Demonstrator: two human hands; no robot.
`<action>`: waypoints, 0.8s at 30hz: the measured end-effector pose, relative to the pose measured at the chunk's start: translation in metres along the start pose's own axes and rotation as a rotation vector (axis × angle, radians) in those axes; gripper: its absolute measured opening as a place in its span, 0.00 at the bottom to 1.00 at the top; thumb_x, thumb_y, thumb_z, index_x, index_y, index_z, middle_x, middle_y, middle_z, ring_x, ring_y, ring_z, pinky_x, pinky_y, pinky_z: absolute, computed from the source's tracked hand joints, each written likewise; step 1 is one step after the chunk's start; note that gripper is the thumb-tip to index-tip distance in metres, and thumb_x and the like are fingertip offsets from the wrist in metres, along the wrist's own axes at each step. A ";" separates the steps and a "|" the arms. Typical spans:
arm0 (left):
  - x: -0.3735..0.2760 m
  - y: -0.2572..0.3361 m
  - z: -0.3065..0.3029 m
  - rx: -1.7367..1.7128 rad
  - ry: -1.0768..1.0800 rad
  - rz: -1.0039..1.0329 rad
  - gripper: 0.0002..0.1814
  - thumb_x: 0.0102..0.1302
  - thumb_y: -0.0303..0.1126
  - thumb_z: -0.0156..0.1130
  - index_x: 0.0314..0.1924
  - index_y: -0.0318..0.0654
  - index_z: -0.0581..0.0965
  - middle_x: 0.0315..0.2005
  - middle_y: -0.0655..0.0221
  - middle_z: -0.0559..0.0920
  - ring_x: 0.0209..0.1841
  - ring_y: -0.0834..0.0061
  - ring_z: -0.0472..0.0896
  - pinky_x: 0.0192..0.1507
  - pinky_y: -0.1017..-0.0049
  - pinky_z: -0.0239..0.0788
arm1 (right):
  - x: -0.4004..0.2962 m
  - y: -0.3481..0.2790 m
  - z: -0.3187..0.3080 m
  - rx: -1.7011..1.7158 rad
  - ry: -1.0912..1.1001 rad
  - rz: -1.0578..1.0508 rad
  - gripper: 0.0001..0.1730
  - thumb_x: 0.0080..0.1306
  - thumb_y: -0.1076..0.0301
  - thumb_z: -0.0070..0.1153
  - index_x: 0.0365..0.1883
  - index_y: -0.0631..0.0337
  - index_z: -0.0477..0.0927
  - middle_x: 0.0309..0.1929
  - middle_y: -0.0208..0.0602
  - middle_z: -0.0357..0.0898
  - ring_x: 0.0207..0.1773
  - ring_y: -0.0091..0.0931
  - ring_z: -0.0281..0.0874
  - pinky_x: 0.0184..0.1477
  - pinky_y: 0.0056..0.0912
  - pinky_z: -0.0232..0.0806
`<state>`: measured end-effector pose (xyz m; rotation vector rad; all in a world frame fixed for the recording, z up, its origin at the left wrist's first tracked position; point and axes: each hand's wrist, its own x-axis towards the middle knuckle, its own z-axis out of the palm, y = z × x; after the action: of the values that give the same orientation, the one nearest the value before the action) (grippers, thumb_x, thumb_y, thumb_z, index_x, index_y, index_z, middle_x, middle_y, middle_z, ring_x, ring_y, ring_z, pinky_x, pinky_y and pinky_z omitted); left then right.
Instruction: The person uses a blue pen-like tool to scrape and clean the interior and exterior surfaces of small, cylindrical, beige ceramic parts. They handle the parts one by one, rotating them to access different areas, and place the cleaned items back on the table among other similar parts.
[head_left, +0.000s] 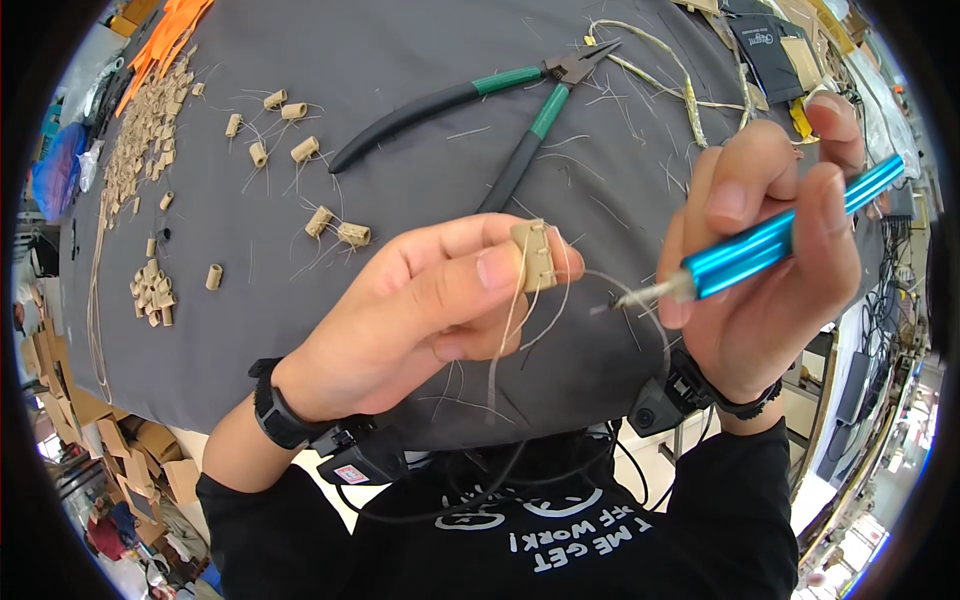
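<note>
My left hand (420, 300) pinches a small tan stitched piece (534, 255) between thumb and fingers near the middle of the view. Thin pale threads (504, 337) hang from it, and one loops towards the right. My right hand (765, 247) holds a tool with a shiny blue metal handle (742, 255) between its fingers. The tool's narrow pale tip points left, towards the stitched piece but apart from it; its very end is blurred. Beyond my left hand lie pliers with black and green handles (510, 81), their jaws spread. Part of one handle is hidden behind my left hand.
Small tan tubes with threads (304, 148) lie on the grey cloth (390, 45). A large heap of tan pieces (142, 135) and orange strips (169, 37) are at the far left. A smaller pile (152, 292) sits nearer. Loose thread ends and a pale cord (686, 75) lie around the pliers.
</note>
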<state>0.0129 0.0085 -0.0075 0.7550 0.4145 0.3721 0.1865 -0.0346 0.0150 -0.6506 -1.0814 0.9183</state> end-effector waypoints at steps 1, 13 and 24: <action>0.000 -0.001 0.000 0.001 0.010 0.001 0.19 0.57 0.46 0.53 0.35 0.36 0.67 0.12 0.84 0.56 0.13 0.90 0.54 0.21 0.83 0.45 | -0.001 -0.001 0.000 -0.018 0.015 -0.006 0.18 0.65 0.62 0.31 0.51 0.59 0.55 0.22 0.38 0.65 0.12 0.21 0.58 0.10 0.21 0.63; 0.002 0.001 -0.009 0.060 0.027 0.089 0.18 0.60 0.46 0.47 0.37 0.36 0.66 0.13 0.83 0.55 0.15 0.89 0.55 0.22 0.83 0.46 | 0.005 -0.010 -0.006 -0.095 0.011 0.044 0.13 0.66 0.63 0.25 0.44 0.59 0.57 0.19 0.35 0.63 0.10 0.20 0.57 0.11 0.24 0.65; 0.001 -0.001 -0.003 0.129 0.065 0.058 0.19 0.57 0.45 0.50 0.37 0.35 0.68 0.13 0.81 0.59 0.14 0.88 0.55 0.21 0.82 0.46 | -0.001 0.000 0.004 -0.171 0.041 0.019 0.15 0.67 0.59 0.22 0.48 0.51 0.56 0.25 0.41 0.65 0.14 0.25 0.63 0.17 0.33 0.70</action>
<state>0.0127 0.0102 -0.0112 0.8838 0.4822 0.4283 0.1828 -0.0355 0.0153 -0.8188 -1.1271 0.8311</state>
